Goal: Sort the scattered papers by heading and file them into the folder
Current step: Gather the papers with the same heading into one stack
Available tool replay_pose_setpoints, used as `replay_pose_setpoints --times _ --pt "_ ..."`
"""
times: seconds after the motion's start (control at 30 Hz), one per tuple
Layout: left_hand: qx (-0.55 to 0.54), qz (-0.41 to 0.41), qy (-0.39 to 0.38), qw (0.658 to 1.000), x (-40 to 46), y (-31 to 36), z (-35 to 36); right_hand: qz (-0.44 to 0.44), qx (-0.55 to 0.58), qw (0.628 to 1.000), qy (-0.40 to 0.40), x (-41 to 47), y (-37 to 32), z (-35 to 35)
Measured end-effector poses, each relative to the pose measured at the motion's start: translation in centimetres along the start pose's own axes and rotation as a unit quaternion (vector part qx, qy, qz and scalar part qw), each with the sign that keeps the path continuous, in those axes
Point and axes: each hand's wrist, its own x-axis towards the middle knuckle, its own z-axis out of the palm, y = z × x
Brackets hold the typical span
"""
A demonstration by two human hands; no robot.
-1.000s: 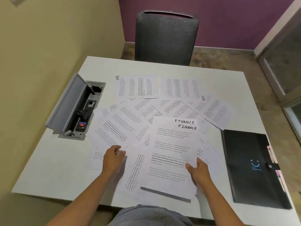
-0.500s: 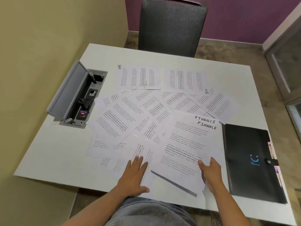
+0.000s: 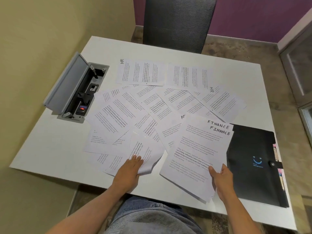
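While most of the white printed paper sheets [image 3: 135, 115] lie fanned across the white rectangular table [image 3: 50, 149], sorting looks barely begun in the head view. The right hand [image 3: 221, 178] pinches a small stack of sheets headed FINANCE [image 3: 199, 152] by its near right corner, thumb on top, just beside the closed black snap-fastened folder [image 3: 253, 166]. The left hand [image 3: 130, 169] lifts the curled near edge of another loose sheet [image 3: 146, 154], fingers curled under it. Two sheets marked HR [image 3: 140, 73] lie unsorted farther off; nothing appears filed.
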Motion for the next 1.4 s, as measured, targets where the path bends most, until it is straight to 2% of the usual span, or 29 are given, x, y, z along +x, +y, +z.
replay_pose_setpoints --times 0.13,0.47,0.67,0.93,1.03,1.1,1.27,1.4 --pt "-0.005 -0.019 0.022 1.0 0.1 2.3 -2.7 0.004 0.013 1.0 0.0 0.6 -0.3 -0.7" --pt "0.01 0.133 0.081 0.988 2.4 9.3 -8.2 0.016 0.015 0.998 0.067 1.9 -0.2 -4.5" --pt "-0.02 0.307 0.124 0.943 3.4 11.5 -12.4 0.028 0.058 0.993 0.096 1.7 -0.6 -6.2" --pt "-0.048 0.374 0.242 0.894 2.5 8.9 -17.6 0.028 0.061 0.995 0.077 1.0 -0.5 -4.4" --pt "-0.02 0.375 0.253 0.892 2.1 6.1 -18.2 0.023 0.052 0.997 0.054 0.8 -0.7 -3.2" --pt "-0.008 0.353 0.232 0.906 1.8 3.6 -17.5 0.013 0.051 0.998 0.034 0.5 -1.0 -2.2" --pt "0.01 0.238 0.109 0.965 -0.1 -3.2 -12.3 -0.008 0.035 0.999 -0.005 0.0 -1.5 -0.3" --pt "0.005 0.164 0.038 0.986 -1.4 -7.0 -7.5 -0.009 0.03 1.0 -0.002 -0.2 -1.9 0.3"
